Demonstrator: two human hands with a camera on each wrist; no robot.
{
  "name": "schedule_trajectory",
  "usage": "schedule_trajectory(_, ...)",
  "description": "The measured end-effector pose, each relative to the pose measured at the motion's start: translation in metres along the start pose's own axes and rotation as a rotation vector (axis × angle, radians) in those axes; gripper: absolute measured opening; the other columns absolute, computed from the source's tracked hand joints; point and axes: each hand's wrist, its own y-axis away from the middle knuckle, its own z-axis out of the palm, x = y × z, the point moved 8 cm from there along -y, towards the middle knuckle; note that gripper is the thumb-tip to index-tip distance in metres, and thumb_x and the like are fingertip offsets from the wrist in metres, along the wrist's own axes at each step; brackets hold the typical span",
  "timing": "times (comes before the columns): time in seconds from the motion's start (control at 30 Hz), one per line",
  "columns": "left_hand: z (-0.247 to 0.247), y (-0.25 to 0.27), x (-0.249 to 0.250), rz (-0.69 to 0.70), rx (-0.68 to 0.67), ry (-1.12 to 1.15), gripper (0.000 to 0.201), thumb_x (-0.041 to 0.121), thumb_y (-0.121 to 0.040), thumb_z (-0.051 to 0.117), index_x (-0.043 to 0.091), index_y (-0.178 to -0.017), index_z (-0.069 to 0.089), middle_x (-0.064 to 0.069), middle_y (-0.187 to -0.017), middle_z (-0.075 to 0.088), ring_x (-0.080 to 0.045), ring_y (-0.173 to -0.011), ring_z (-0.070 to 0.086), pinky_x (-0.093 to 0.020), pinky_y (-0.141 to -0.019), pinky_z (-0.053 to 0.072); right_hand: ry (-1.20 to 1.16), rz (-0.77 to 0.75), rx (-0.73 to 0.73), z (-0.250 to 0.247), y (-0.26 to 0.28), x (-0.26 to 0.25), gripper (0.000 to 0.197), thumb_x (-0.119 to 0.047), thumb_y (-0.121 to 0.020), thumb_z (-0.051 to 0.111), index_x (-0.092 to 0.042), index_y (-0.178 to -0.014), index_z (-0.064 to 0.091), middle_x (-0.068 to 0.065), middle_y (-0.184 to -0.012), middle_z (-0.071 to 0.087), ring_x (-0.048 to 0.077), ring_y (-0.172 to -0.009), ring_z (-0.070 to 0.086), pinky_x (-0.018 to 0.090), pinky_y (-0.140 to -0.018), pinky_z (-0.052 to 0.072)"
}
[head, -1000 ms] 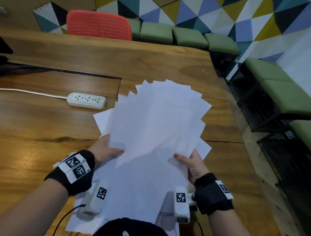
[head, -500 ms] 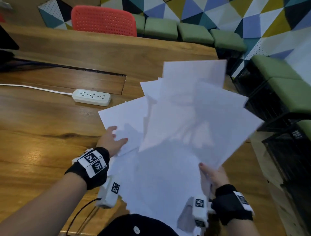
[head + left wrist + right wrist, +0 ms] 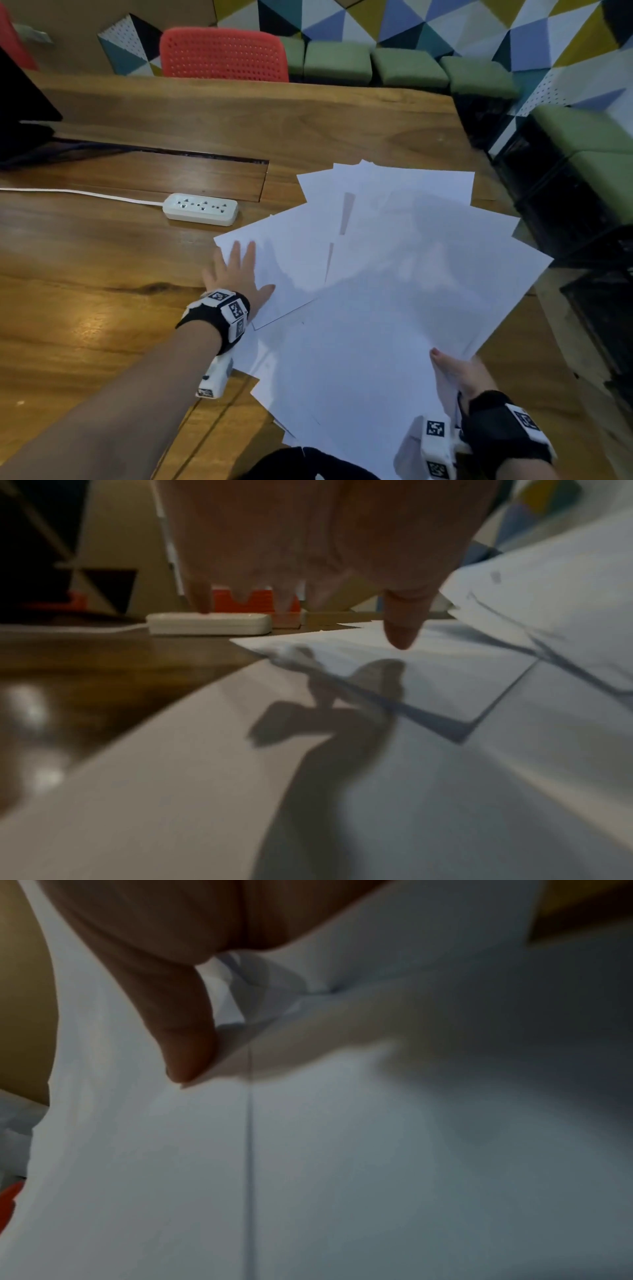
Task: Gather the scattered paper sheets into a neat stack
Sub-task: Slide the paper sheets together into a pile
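Left hand (image 3: 236, 274) flat (fingers spread), right hand (image 3: 460, 373) pinching paper sheets (image 3: 394, 291)

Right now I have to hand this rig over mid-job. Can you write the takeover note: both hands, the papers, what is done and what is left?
Left hand: open, fingers straight, flat on the left edge of the loose sheets lying on the table, near the power strip.
Right hand: thumb and fingers pinch the near corner of a fanned bundle of sheets, which spreads over the table's right side.
Done: most sheets sit in one overlapping pile.
Left: the edges are splayed at many angles. Pull the left sheets in with the bundle, then square everything into one neat stack.
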Motion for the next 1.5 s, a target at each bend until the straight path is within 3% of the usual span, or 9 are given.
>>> schedule_trajectory(0.13,0.022,0.004,0.009,0.125,-0.178,-0.248,0.078,0.064,-0.088,0.022,0.027,-0.148,-0.011,-0.002,-0.159,-0.013,-0.032,-0.146,-0.003,-0.057,-0.112,0.010,0.005,-0.026,-0.039,-0.001,0.003,-0.007,0.052,-0.014,-0.074,0.075,0.015,-0.112,0.056,0.024,-0.125,0.056,0.035,-0.117,0.053,0.035,-0.096,0.035)
schedule_trajectory(0.23,0.027,0.023,0.018,0.209,-0.227,-0.423,0.078,0.063,-0.089,0.020,0.024,-0.149,-0.012,-0.007,-0.159,-0.011,-0.034,-0.146,0.002,-0.056,-0.113,0.005,0.056,-0.046,-0.047,-0.002,-0.002,-0.006,0.091,-0.049,-0.018,0.090,0.005,-0.087,0.062,0.013,-0.102,0.065,0.026,-0.090,0.058,0.037,-0.095,0.038)
schedule_trajectory(0.47,-0.016,-0.002,0.030,0.177,-0.063,-0.169,0.043,0.049,-0.089,0.040,0.030,-0.126,0.048,-0.004,-0.132,0.050,-0.027,-0.125,0.041,-0.046,-0.107,0.033,0.084,-0.066,-0.061,-0.005,-0.012,-0.002,0.101,-0.059,-0.003,0.085,0.002,-0.081,0.064,0.018,-0.103,0.065,0.029,-0.096,0.061,0.042,-0.102,0.041)
schedule_trajectory(0.67,-0.024,-0.047,0.020,0.011,0.058,0.056,0.070,0.051,-0.082,0.053,0.014,-0.137,0.029,-0.016,-0.141,0.033,-0.034,-0.128,0.034,-0.046,-0.101,0.036,0.073,-0.062,-0.074,-0.007,-0.011,-0.004,0.049,-0.007,-0.077,0.072,0.017,-0.115,0.053,0.020,-0.114,0.061,0.023,-0.085,0.060,0.030,-0.082,0.045)
schedule_trajectory(0.97,-0.014,-0.059,0.047,-0.011,-0.127,0.054,0.082,0.061,-0.071,0.057,0.006,-0.130,0.040,-0.012,-0.124,0.053,-0.031,-0.104,0.056,-0.039,-0.082,0.048,0.054,-0.060,-0.067,-0.010,-0.018,0.001,0.061,-0.018,-0.061,0.084,0.012,-0.108,0.059,0.017,-0.099,0.068,0.021,-0.080,0.064,0.025,-0.072,0.053)
schedule_trajectory(1.1,-0.018,-0.057,0.060,0.036,-0.125,0.027,0.058,0.060,-0.066,0.054,0.011,-0.096,0.058,-0.005,-0.090,0.064,-0.027,-0.087,0.058,-0.037,-0.078,0.050,0.059,-0.100,-0.043,-0.013,-0.023,0.003,0.119,-0.053,-0.012,0.089,0.007,-0.111,0.057,0.015,-0.103,0.067,0.027,-0.097,0.065,0.036,-0.091,0.049)
schedule_trajectory(1.23,-0.014,-0.047,0.068,-0.050,-0.065,-0.020,0.076,0.060,-0.074,0.057,0.006,-0.125,0.042,-0.017,-0.130,0.041,-0.035,-0.121,0.038,-0.045,-0.094,0.040,0.037,-0.076,-0.103,-0.007,-0.018,0.001,0.052,-0.020,-0.059,0.085,-0.001,-0.101,0.060,0.023,-0.118,0.062,0.032,-0.106,0.060,0.041,-0.100,0.041)
schedule_trajectory(1.33,-0.012,-0.042,0.072,-0.062,0.011,0.014,0.077,0.059,-0.074,0.061,0.006,-0.124,0.038,-0.015,-0.125,0.040,-0.033,-0.114,0.040,-0.044,-0.088,0.043,0.079,-0.105,-0.105,-0.006,-0.018,0.000,0.085,-0.051,-0.017,0.090,-0.013,-0.088,0.061,0.010,-0.099,0.067,0.023,-0.093,0.062,0.037,-0.096,0.042)
schedule_trajectory(1.5,-0.005,-0.035,0.080,-0.062,-0.056,0.036,0.088,0.062,-0.067,0.067,0.002,-0.124,0.035,-0.015,-0.122,0.037,-0.029,-0.098,0.052,-0.034,-0.071,0.042,0.079,-0.089,-0.116,-0.005,-0.020,0.000,0.048,-0.026,-0.054,0.088,-0.012,-0.090,0.060,0.018,-0.113,0.064,0.028,-0.101,0.060,0.039,-0.099,0.041)
